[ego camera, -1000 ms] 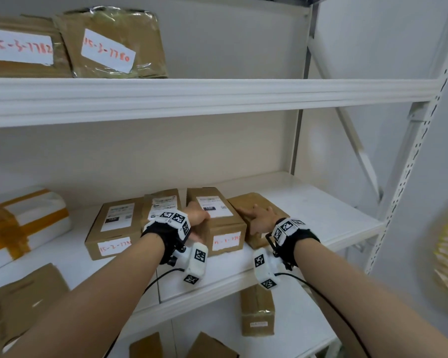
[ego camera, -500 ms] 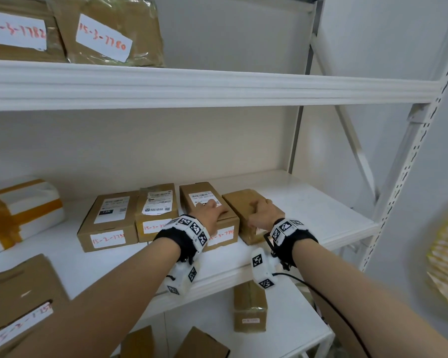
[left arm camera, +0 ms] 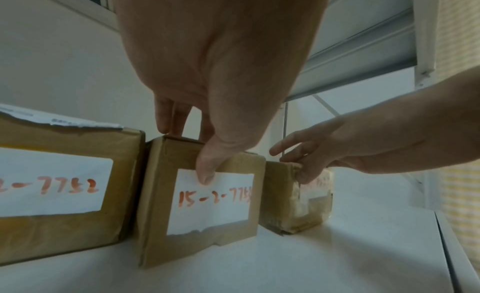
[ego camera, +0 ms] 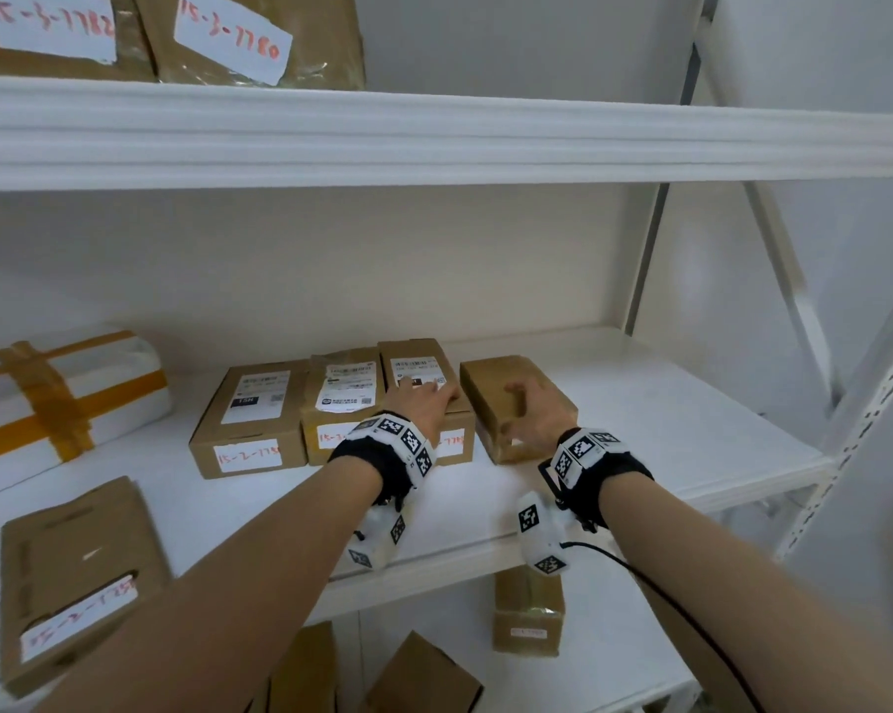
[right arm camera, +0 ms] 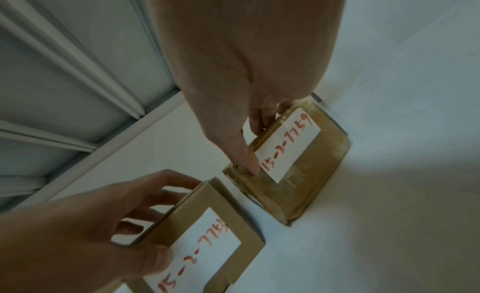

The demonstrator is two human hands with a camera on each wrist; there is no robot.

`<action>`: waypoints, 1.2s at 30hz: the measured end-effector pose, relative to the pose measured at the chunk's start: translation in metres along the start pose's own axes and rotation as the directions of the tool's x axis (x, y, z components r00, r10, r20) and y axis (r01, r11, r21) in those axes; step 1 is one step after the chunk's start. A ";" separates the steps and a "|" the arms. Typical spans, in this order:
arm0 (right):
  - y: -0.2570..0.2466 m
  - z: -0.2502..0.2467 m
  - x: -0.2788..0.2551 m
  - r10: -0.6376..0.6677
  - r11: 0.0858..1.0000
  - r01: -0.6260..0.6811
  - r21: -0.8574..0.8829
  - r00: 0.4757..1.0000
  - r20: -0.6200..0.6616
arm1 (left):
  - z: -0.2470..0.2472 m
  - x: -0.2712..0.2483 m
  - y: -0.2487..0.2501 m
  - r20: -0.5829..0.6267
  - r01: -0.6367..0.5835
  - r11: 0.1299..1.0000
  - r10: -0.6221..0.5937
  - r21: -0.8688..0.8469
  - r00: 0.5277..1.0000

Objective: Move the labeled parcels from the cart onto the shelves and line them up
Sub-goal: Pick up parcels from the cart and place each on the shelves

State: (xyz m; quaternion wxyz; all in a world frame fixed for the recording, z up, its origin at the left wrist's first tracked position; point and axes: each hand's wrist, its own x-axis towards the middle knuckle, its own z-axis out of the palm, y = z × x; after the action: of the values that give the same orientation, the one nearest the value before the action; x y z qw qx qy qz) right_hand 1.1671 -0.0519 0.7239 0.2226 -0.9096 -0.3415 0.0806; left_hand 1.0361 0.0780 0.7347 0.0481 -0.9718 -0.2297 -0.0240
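Note:
Several brown labeled parcels stand in a row on the middle shelf (ego camera: 665, 419). My left hand (ego camera: 429, 409) (left arm camera: 207, 149) holds the third parcel (ego camera: 418, 352) (left arm camera: 210, 205) (right arm camera: 205, 236), fingers over its top and thumb on the front label with red writing. Just right of it, across a small gap, lies a taped parcel (ego camera: 501, 378) (left arm camera: 293, 205) (right arm camera: 298, 164), slightly angled. My right hand (ego camera: 531, 414) (right arm camera: 254, 143) holds this one, fingers on top and thumb against its front corner.
Two more labeled boxes (ego camera: 254, 414) sit left of the held ones. Farther left lie a white parcel with orange tape (ego camera: 63, 403) and a flat brown parcel (ego camera: 73, 573). Parcels (ego camera: 248, 38) fill the upper shelf. Boxes (ego camera: 526, 609) sit on the lower shelf. Bare shelf extends right to the upright (ego camera: 871, 403).
My left hand moved from between the second and third parcels onto the third one, which slid back level with the row. My right hand stayed on the taped parcel.

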 end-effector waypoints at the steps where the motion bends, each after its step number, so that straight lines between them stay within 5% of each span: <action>1: -0.004 0.003 0.002 -0.014 1.000 0.014 -0.001 1.000 -0.003 | 0.000 0.001 0.000 -0.006 -0.001 1.000 0.001 0.012 1.000; 12: -0.016 0.029 0.024 -0.139 0.989 0.137 -0.053 0.990 -0.019 | 0.008 0.001 -0.007 0.054 0.025 0.999 -0.023 -0.041 0.998; 16: -0.019 0.014 0.018 -0.135 0.984 0.124 0.128 0.988 0.079 | 0.005 0.000 -0.010 0.153 0.091 0.990 -0.074 -0.107 0.986; 18: -0.017 0.008 0.017 -0.127 0.937 0.117 0.330 0.992 0.007 | 0.001 -0.006 -0.014 0.167 0.080 0.981 -0.050 -0.178 0.985; 21: -0.026 0.006 0.007 -0.060 0.899 0.135 0.416 0.980 -0.188 | -0.012 -0.025 -0.027 -0.020 0.038 0.942 -0.047 -0.334 0.999; 24: -0.062 0.012 -0.007 -0.142 0.822 0.274 0.499 0.947 -0.286 | -0.028 -0.054 -0.050 -0.204 0.001 0.934 -0.079 -0.359 0.976; 27: -0.116 0.027 -0.020 -0.236 0.736 0.378 0.562 0.921 -0.311 | -0.043 -0.092 -0.083 -0.260 0.058 0.941 -0.151 -0.334 0.954; 36: -0.289 0.101 -0.094 -0.567 0.616 0.486 0.619 0.820 -0.079 | -0.062 -0.251 -0.202 -0.166 0.414 0.873 -0.462 -0.257 0.871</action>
State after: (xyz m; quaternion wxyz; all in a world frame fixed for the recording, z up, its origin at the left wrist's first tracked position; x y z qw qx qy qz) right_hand 0.8970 0.1141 0.7664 0.4976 -0.6381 -0.5611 0.1745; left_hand 0.7199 0.1394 0.7958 -0.0376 -0.8844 -0.4341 -0.1670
